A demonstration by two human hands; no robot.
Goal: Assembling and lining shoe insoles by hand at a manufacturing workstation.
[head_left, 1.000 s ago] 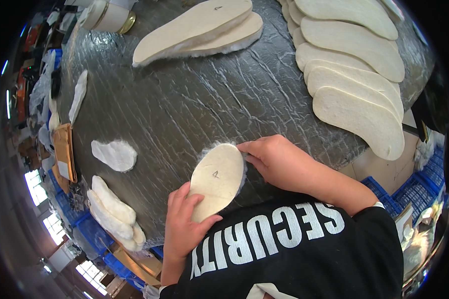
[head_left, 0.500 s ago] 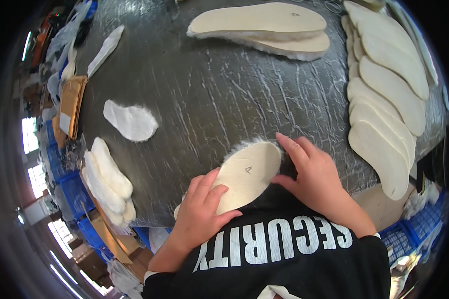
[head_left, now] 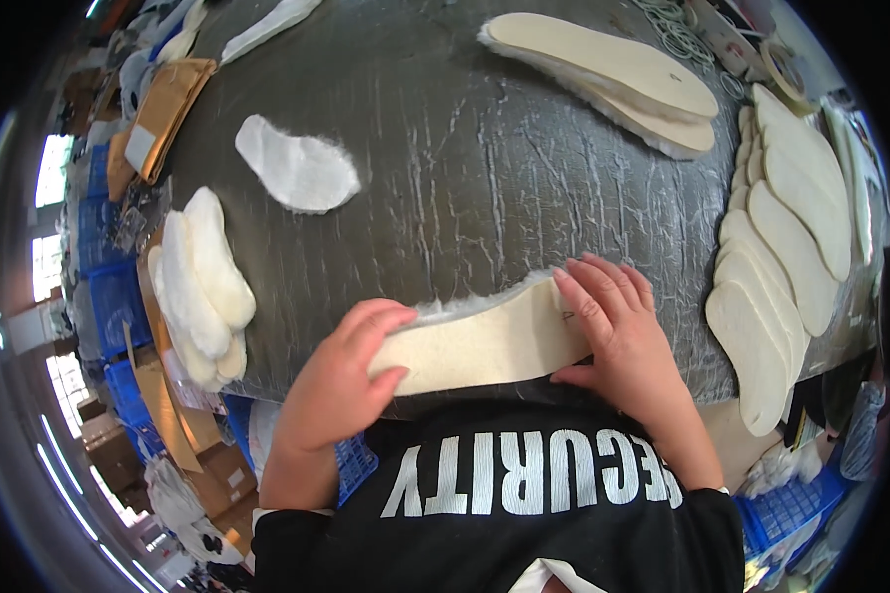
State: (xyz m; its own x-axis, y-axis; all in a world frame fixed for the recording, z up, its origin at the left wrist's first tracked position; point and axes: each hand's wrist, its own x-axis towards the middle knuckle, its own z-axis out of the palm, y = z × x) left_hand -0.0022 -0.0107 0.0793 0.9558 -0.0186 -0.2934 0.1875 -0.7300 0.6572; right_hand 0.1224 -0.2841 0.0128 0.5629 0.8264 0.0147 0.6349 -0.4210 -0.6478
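Bench (head_left: 485, 178): dark, wrinkled covering; blue crates below at left. Cream insole (head_left: 485, 346) lies at the near edge, fleece fringe along its far side. Left hand (head_left: 341, 381) pinches its left end, fingers curled; right hand (head_left: 618, 326) presses its right end, fingers flat, spread. Beyond: white fleece piece (head_left: 297, 173), paired insoles (head_left: 613, 79), overlapping insole row (head_left: 781, 247) right.

Brown cardboard boxes (head_left: 218, 479) at lower left, below table edge, flaps open, small pale label on one side. Blue plastic crates (head_left: 119, 296) stacked along left edge beside table; more blue crates (head_left: 791, 504) at lower right. Flat tan cardboard pieces (head_left: 168, 99) at upper left on table rim, one bearing small white rectangular label (head_left: 140, 146). No screens, no signs visible.
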